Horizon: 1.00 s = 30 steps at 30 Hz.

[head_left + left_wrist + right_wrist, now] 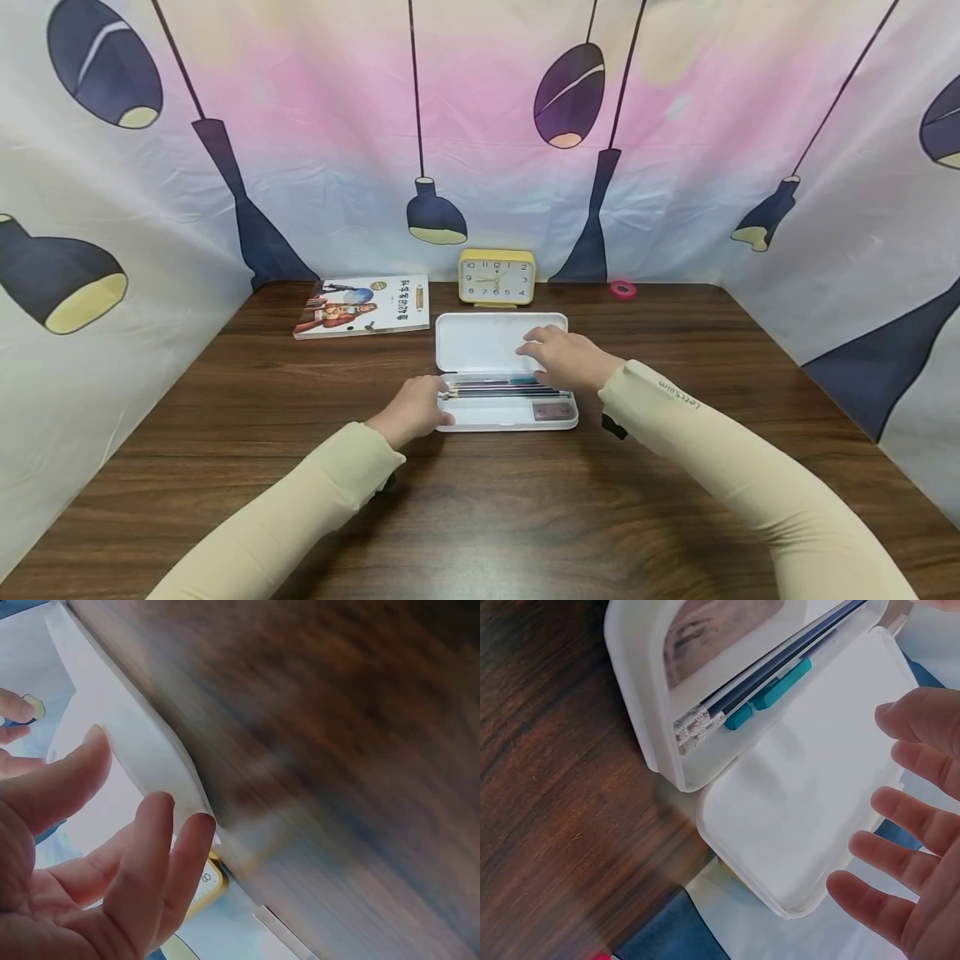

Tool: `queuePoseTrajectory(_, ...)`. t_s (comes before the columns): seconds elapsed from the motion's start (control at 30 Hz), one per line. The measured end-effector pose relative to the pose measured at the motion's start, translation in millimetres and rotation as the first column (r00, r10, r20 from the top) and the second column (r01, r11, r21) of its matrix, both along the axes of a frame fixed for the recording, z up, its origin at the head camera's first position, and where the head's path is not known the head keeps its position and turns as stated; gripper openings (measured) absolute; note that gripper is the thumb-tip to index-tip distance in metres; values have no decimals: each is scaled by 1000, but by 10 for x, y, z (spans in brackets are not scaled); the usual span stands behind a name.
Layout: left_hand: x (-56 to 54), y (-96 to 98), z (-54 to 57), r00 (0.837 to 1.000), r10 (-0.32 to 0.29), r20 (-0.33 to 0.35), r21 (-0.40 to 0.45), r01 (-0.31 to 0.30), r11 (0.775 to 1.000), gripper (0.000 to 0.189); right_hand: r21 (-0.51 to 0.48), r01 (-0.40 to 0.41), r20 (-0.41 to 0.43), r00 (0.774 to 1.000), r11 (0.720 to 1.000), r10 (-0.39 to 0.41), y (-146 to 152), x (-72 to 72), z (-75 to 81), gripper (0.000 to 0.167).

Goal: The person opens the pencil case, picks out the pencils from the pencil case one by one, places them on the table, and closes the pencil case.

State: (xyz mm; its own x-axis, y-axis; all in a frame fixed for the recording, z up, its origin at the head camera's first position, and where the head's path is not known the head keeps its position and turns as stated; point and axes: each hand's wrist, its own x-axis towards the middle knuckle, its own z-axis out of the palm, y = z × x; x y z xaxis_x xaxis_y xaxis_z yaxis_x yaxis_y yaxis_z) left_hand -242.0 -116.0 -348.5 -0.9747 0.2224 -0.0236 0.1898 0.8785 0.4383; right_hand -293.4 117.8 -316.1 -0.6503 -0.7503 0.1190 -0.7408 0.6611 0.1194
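A white pencil case [487, 427] lies on the table with its lid [480, 343] raised at the back. Inside are several dark pencils [498, 392], a teal-clipped pen [784, 684] and a brownish rectangular block [552, 412] at the front right. My left hand [411, 410] is at the case's left end, its thumb and fingertips spread along the end wall in the left wrist view. With fingers spread and nothing held, my right hand [572, 360] hovers over the right part of the case, overlapping the lid in the head view.
Behind the case stands a yellow alarm clock [497, 277]. A picture book [367, 306] lies at the back left, and a pink ring-shaped roll [622, 289] at the back right. A curtain printed with lamps [480, 108] borders the table's far edge and sides.
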Motion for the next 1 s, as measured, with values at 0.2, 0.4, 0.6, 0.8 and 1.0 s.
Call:
queuePoseTrajectory(0.2,0,6,-5,1000,5,8,20,-5,1000,44,2,-1,15,1000,1000,1,-8,21,8,38)
queuePoseTrajectory(0.4,-1,9,-7,1000,6,19,21,-6,1000,43,9,23,43,999,1000,-24,-9,35,7,39)
queuePoseTrajectory(0.6,0,6,-19,1000,3,18,19,-3,1000,42,24,21,64,998,999,-23,0,52,-25,36)
queuePoseTrajectory(0.8,6,8,-16,1000,12,21,25,-12,1000,42,31,25,91,995,999,-28,-14,70,-66,30)
queuePoseTrajectory(1.0,12,9,-7,1000,14,18,24,-14,1000,42,57,50,103,993,997,-56,-42,40,-88,24)
